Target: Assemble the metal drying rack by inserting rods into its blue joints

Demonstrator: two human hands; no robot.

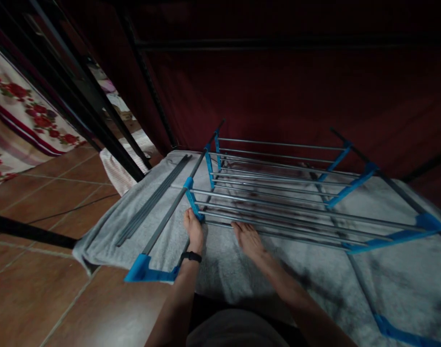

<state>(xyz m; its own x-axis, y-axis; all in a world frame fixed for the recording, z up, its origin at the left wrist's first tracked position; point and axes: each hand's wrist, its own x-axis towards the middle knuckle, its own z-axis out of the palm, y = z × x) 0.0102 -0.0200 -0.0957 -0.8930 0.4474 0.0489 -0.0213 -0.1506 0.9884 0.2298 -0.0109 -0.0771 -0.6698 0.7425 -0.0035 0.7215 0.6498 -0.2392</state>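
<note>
A drying rack frame of grey metal rods (288, 210) and blue plastic brackets stands on a grey blanket (227, 270). My left hand (194, 230), with a dark band on its wrist, closes around the lower end of the nearest left blue bracket (192, 201). Its fingertips are partly hidden. Beside it, my right hand (248, 239) curls its fingers over the lowest front rod (216, 223), close to its left end. Both side poles carry blue corner pieces; one is the left corner piece (144, 270) at the blanket's edge.
Several loose grey tubes (155, 200) lie together on the blanket, left of the frame. Dark metal posts (97, 96) rise at the left. A dark red cloth (278, 91) hangs behind the frame. Brown floor tiles (43, 289) and a floral cloth (32, 106) are at the left.
</note>
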